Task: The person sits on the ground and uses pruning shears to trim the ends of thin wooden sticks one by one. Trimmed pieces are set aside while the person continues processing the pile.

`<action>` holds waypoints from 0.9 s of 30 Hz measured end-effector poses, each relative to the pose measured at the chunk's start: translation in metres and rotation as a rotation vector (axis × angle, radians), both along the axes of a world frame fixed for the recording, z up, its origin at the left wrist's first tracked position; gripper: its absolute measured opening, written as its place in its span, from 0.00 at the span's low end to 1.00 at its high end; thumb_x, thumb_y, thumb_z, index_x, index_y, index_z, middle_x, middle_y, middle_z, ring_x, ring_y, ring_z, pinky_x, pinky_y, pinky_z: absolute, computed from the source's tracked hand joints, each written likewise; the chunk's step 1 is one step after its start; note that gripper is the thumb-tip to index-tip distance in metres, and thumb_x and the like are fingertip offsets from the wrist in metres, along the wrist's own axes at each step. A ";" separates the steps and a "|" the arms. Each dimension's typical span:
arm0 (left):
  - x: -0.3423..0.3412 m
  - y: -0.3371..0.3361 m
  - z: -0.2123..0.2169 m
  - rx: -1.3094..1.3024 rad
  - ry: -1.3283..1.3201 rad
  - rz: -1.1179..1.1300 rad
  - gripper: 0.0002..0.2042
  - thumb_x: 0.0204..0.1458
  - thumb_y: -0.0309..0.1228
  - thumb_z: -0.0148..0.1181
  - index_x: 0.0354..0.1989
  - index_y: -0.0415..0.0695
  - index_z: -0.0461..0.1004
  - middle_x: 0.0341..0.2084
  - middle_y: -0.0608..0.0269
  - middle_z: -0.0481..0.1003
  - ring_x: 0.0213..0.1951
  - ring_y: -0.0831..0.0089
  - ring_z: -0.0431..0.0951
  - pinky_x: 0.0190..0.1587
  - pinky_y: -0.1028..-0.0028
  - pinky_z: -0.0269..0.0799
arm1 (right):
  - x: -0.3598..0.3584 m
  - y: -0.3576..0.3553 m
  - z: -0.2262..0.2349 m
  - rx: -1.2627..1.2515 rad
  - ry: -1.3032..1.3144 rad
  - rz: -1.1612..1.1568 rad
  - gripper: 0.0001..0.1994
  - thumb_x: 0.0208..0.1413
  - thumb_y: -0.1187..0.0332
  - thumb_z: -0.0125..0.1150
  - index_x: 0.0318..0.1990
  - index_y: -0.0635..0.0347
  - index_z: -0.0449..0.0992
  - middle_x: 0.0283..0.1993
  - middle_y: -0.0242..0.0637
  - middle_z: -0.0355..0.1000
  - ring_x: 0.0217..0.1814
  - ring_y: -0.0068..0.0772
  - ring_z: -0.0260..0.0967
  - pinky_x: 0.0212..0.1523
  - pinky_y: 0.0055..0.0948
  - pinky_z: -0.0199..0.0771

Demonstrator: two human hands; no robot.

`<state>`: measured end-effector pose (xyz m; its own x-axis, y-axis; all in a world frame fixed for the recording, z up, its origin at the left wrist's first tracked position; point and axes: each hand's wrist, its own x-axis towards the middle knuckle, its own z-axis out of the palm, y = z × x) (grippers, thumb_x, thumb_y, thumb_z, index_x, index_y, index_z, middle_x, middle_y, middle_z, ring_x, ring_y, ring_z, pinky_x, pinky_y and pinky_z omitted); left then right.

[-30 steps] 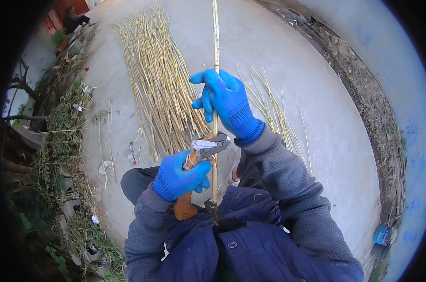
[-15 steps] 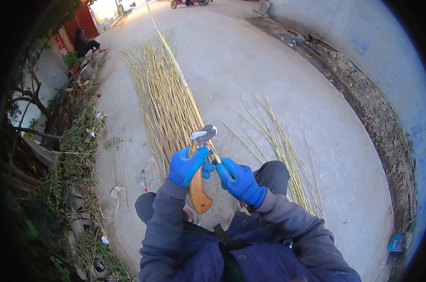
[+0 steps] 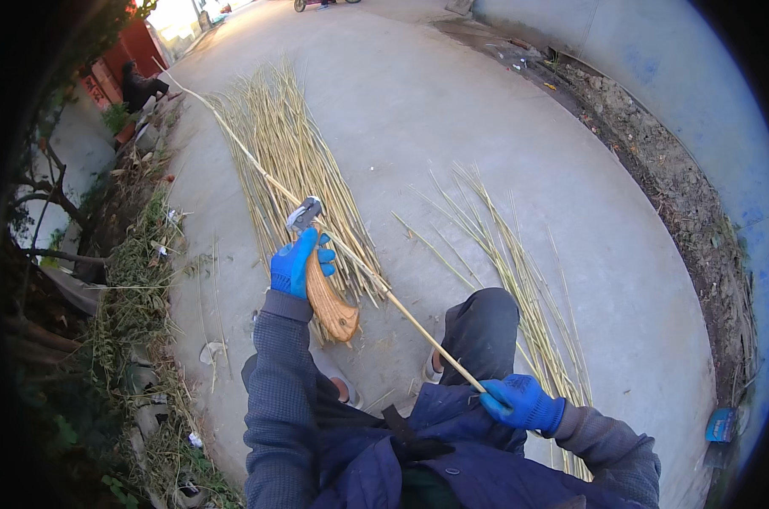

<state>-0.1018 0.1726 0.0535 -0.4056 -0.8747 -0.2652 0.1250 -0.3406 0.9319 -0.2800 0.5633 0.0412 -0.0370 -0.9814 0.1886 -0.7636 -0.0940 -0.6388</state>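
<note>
In blue gloves, both my hands are closed. My left hand [image 3: 296, 263] grips a tool with a curved wooden handle [image 3: 332, 307] and a small metal head [image 3: 305, 214] partly wrapped in white. A long pale stalk [image 3: 418, 329] slants past that head; whether it runs through it or only alongside, I cannot tell. The stalk's near end is in my right hand [image 3: 520, 403], low beside my right knee, while its far end reaches up to the left over a spread bundle of thin stalks [image 3: 278, 127] on the ground.
A smaller pile of stalks [image 3: 524, 293] lies on the concrete to my right. Weeds and branches [image 3: 134, 305] line the left edge. A wall [image 3: 656, 76] with a dirt strip bounds the right. A person [image 3: 139, 85] sits at the far left, near a potted plant [image 3: 116, 120].
My right hand has moved down and right, drawing the stalk's near end away from my left hand. The tool has shifted left, and the stalk now slants across the bundle.
</note>
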 end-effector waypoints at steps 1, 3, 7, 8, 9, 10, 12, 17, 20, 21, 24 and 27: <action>-0.002 0.008 -0.001 -0.001 0.009 -0.026 0.19 0.56 0.40 0.64 0.46 0.35 0.75 0.29 0.53 0.78 0.24 0.69 0.79 0.25 0.73 0.79 | 0.001 -0.009 0.003 0.096 -0.095 -0.010 0.12 0.58 0.65 0.59 0.46 0.58 0.75 0.21 0.43 0.72 0.21 0.41 0.72 0.24 0.37 0.72; -0.012 0.027 -0.004 0.032 -0.002 -0.064 0.19 0.56 0.40 0.63 0.45 0.34 0.75 0.28 0.53 0.79 0.23 0.68 0.79 0.24 0.72 0.79 | 0.001 -0.041 0.008 0.172 -0.325 -0.064 0.13 0.61 0.63 0.56 0.50 0.58 0.73 0.23 0.43 0.73 0.24 0.37 0.74 0.27 0.36 0.74; -0.030 0.067 -0.011 0.040 0.015 -0.143 0.19 0.56 0.39 0.63 0.45 0.33 0.75 0.30 0.51 0.79 0.25 0.68 0.80 0.24 0.73 0.80 | -0.003 -0.125 0.018 0.322 -0.621 -0.093 0.15 0.65 0.58 0.50 0.51 0.57 0.70 0.24 0.41 0.73 0.24 0.31 0.74 0.30 0.34 0.76; -0.032 0.072 -0.013 0.052 -0.029 -0.151 0.20 0.56 0.39 0.63 0.45 0.33 0.75 0.31 0.51 0.79 0.24 0.68 0.80 0.23 0.72 0.80 | -0.004 -0.136 0.019 0.419 -0.585 -0.146 0.15 0.65 0.58 0.50 0.50 0.57 0.71 0.24 0.40 0.73 0.24 0.32 0.74 0.29 0.34 0.76; -0.031 0.071 -0.013 0.023 -0.036 -0.155 0.20 0.56 0.39 0.63 0.46 0.33 0.75 0.31 0.51 0.79 0.24 0.68 0.80 0.23 0.73 0.80 | -0.003 -0.145 0.016 0.448 -0.584 -0.153 0.14 0.65 0.58 0.50 0.49 0.57 0.71 0.24 0.40 0.73 0.24 0.33 0.75 0.29 0.35 0.75; -0.028 0.069 -0.014 0.029 -0.039 -0.138 0.20 0.56 0.39 0.63 0.46 0.33 0.75 0.31 0.51 0.79 0.24 0.68 0.80 0.22 0.73 0.80 | -0.002 -0.147 0.013 0.481 -0.585 -0.160 0.14 0.65 0.57 0.50 0.48 0.57 0.72 0.23 0.40 0.73 0.23 0.34 0.75 0.29 0.35 0.75; -0.022 0.057 -0.019 0.036 -0.005 -0.165 0.21 0.56 0.42 0.63 0.49 0.36 0.74 0.33 0.55 0.79 0.27 0.70 0.80 0.27 0.73 0.79 | 0.000 -0.130 0.004 0.261 -0.381 -0.094 0.13 0.64 0.58 0.51 0.46 0.56 0.73 0.23 0.41 0.73 0.23 0.38 0.74 0.27 0.36 0.75; 0.001 -0.011 -0.031 -0.001 -0.068 -0.183 0.25 0.56 0.45 0.62 0.53 0.36 0.72 0.42 0.55 0.77 0.31 0.71 0.79 0.31 0.75 0.77 | -0.005 -0.004 -0.015 0.128 -0.175 -0.118 0.10 0.61 0.62 0.56 0.44 0.55 0.75 0.22 0.46 0.72 0.20 0.47 0.71 0.22 0.39 0.70; 0.010 -0.047 -0.027 -0.016 0.025 0.128 0.25 0.55 0.43 0.63 0.54 0.35 0.71 0.38 0.56 0.77 0.33 0.69 0.78 0.31 0.73 0.78 | -0.009 0.065 -0.012 0.257 -0.103 -0.101 0.12 0.58 0.61 0.60 0.45 0.54 0.76 0.18 0.43 0.70 0.18 0.47 0.70 0.21 0.40 0.69; 0.009 -0.049 -0.028 0.015 0.042 0.062 0.24 0.56 0.42 0.63 0.53 0.35 0.71 0.38 0.56 0.77 0.33 0.69 0.78 0.31 0.73 0.78 | -0.008 0.074 -0.011 0.220 -0.134 -0.121 0.12 0.57 0.61 0.61 0.45 0.54 0.76 0.17 0.43 0.69 0.18 0.48 0.70 0.20 0.39 0.68; 0.005 -0.033 -0.028 0.060 0.062 -0.018 0.21 0.55 0.40 0.64 0.49 0.35 0.73 0.39 0.54 0.77 0.32 0.68 0.79 0.28 0.73 0.78 | -0.009 0.057 -0.004 0.496 -0.332 -0.122 0.19 0.59 0.61 0.59 0.56 0.52 0.72 0.24 0.45 0.74 0.24 0.46 0.75 0.28 0.37 0.75; -0.009 0.013 -0.032 0.069 -0.032 -0.103 0.20 0.55 0.39 0.64 0.47 0.34 0.74 0.36 0.54 0.79 0.29 0.67 0.80 0.28 0.71 0.79 | -0.013 -0.007 0.004 0.550 -0.505 -0.107 0.23 0.62 0.59 0.55 0.64 0.51 0.66 0.31 0.42 0.77 0.33 0.36 0.79 0.37 0.33 0.78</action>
